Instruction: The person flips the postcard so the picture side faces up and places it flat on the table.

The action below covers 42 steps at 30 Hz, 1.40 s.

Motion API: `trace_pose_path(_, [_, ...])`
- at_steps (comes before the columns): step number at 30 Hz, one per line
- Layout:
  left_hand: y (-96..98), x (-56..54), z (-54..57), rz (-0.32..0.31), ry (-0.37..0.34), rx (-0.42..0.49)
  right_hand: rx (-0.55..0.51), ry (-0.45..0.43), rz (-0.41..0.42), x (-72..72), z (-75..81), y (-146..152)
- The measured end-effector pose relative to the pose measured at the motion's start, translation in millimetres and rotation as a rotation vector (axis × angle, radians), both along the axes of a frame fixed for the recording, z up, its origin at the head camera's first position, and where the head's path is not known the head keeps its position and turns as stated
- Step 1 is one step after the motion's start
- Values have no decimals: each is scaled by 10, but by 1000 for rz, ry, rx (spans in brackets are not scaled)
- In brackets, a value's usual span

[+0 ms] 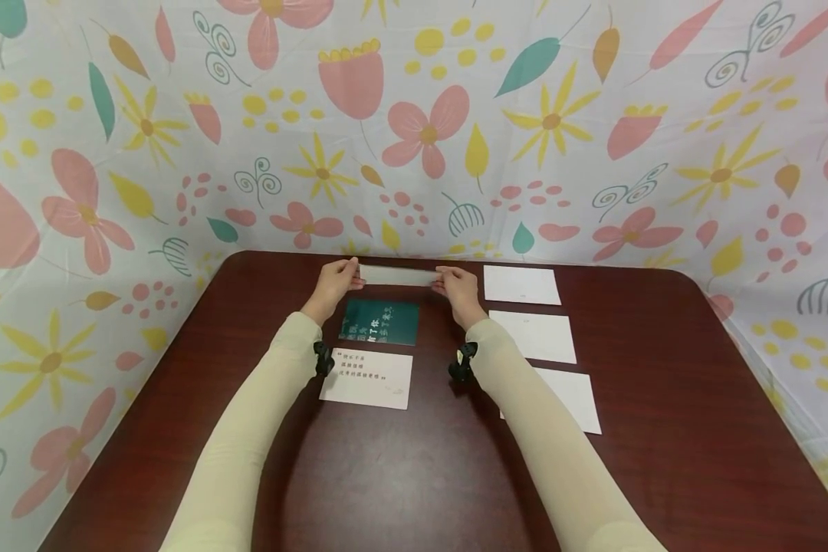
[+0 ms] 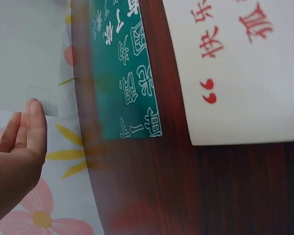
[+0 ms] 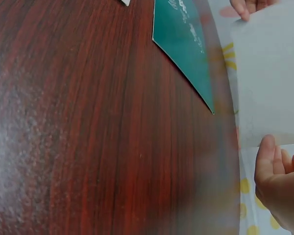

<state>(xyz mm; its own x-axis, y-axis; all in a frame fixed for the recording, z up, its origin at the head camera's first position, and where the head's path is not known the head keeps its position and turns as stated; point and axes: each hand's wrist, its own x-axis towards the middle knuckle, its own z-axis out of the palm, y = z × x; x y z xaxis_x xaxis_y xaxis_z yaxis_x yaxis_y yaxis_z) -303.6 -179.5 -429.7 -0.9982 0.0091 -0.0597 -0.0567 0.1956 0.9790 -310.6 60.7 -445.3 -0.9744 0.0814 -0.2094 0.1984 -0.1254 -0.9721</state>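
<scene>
Thin off-white rectangular paper card (image 1: 398, 276) was seen nearly edge-on from the head, so its face barely read there. Left wrist view cut it off, showing only a corner with a faint square outline; right wrist view gave more of the face, washed out, any print too faint to read. Contact between card and tabletop: couldn't tell.

Left hand (image 1: 334, 285) pinched the card's left end between thumb and fingers; thumb mostly out of frame in the left wrist view. Right hand (image 1: 458, 291) pinched the right end, thumb tip at the corner, fingers bent behind. Card spanned the gap between both hands, at the far side of the dark red-brown wood-grain table (image 1: 414, 491), before the white floral-print cloth (image 1: 428, 138).

Just nearer than the held card: teal rectangular card with white characters (image 1: 379, 322), lying flat. Nearer again, just beside it: white rectangular card with red characters (image 1: 369, 387), also flat.

Right of the right hand, a column of three blank-looking white rectangular cards (image 1: 522, 285), far to near. Cream right sleeve (image 1: 545, 429) crossed the nearest one, hiding much of its left part. Cream left sleeve (image 1: 248, 429) ran left of the red-character card, and a small black wrist device (image 1: 323, 359) sat at that card's far left corner in the head view.
</scene>
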Motion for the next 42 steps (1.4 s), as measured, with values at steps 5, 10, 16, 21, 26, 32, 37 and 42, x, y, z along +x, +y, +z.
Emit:
trace_pose_path(5, [-54,-61,-42,-80,-25,64,-25,15,23,-13,-18,37])
trace_pose_path(10, [-85,-58,-35,-107,-20,61,37,39,76,-27,-29,73])
trace_pose_path(16, [-69,-45,-38,-88,-17,-113,180,50,91,-31,-54,74])
trace_pose_path(21, [-43,-33,-42,-77,-36,-189,205,33,85,6,-47,71])
trace_pose_path(26, [-29,-22,-49,-97,-62,-194,187,24,42,15,-53,66])
trace_pose_path(32, [-16,-30,-80,-160,-124,-194,199,43,-8,14,-54,53])
trace_pose_path(37, [7,-46,-54,-134,-115,-233,243,64,27,7,-42,43])
trace_pose_path(42, [10,-88,-23,-67,-65,-299,361,102,141,-24,-33,22])
